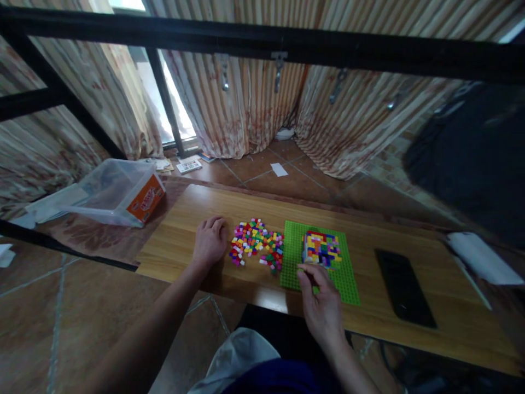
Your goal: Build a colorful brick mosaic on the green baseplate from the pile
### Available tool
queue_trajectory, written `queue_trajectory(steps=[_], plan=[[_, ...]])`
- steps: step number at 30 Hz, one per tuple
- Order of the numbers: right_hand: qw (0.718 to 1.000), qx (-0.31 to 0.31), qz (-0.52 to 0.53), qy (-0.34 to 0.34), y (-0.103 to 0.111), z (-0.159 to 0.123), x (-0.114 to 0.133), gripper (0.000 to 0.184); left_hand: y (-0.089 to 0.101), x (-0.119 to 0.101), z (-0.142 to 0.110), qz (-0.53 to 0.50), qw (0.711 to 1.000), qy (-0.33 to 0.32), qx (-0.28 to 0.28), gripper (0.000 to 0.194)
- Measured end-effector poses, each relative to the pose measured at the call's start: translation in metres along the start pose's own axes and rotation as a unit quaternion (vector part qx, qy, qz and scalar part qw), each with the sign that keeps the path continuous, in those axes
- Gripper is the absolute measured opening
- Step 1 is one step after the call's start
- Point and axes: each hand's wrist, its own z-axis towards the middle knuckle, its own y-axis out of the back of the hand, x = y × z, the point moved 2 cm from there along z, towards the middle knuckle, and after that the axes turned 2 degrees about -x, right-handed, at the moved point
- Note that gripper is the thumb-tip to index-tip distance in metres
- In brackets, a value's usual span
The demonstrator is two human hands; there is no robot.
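Observation:
My left hand (210,239) rests on the wooden table with its fingers curled in, just left of a loose pile of small coloured toy bricks (256,236). Nothing shows in it. My right hand (322,295) is over the near part of a green studded baseplate (293,251), thumb and forefinger pinched together. Whatever may be between those fingertips is too small to make out. Right behind the fingertips stands a block of many-coloured bricks (322,247) built up on the baseplate; my hand hides part of its near edge.
A black phone-like slab (406,287) lies on the table (180,219) right of the baseplate. Beyond the table's left end, a clear plastic bin (110,191) with an orange label stands on the floor. A dark metal bar (246,38) crosses in front of the curtains (254,109).

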Motion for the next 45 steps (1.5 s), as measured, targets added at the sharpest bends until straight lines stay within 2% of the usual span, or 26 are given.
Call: queue_trajectory(steps=[5, 8, 10, 14, 20, 24, 32, 38, 45], plan=[[0.991, -0.087, 0.016, -0.095, 0.03, 0.002, -0.028, 0.028, 0.0, 0.002, 0.002, 0.014, 1.0, -0.012, -0.001, 0.028], [0.98, -0.122, 0.035, -0.151, 0.042, 0.007, -0.038, 0.034, -0.001, 0.004, 0.003, 0.017, 1.0, -0.021, 0.0, 0.029], [0.975, -0.139, 0.052, -0.166, 0.046, 0.01, -0.041, 0.036, -0.002, 0.005, 0.003, 0.021, 1.0, -0.022, 0.001, 0.03], [0.98, -0.15, 0.042, -0.123, 0.051, 0.016, -0.043, 0.038, -0.001, 0.006, 0.005, 0.027, 0.999, -0.029, 0.002, 0.029], [0.99, -0.132, -0.052, -0.003, 0.053, 0.026, -0.041, 0.031, 0.0, 0.005, 0.007, 0.029, 0.999, -0.043, 0.006, 0.028], [0.988, -0.108, -0.105, 0.034, 0.055, 0.037, -0.042, 0.028, 0.001, 0.004, 0.008, 0.027, 0.999, -0.044, 0.003, 0.027], [0.987, -0.053, -0.14, 0.053, 0.052, 0.049, -0.05, 0.017, 0.0, 0.006, 0.007, 0.03, 0.998, -0.053, 0.005, 0.027], [0.994, -0.059, -0.084, 0.027, 0.053, 0.057, -0.059, 0.01, 0.0, 0.007, 0.007, 0.033, 0.998, -0.048, 0.006, 0.027], [0.997, -0.08, -0.014, 0.008, 0.053, 0.055, -0.068, 0.019, 0.001, 0.004, 0.008, 0.028, 0.999, -0.044, 0.005, 0.026]])
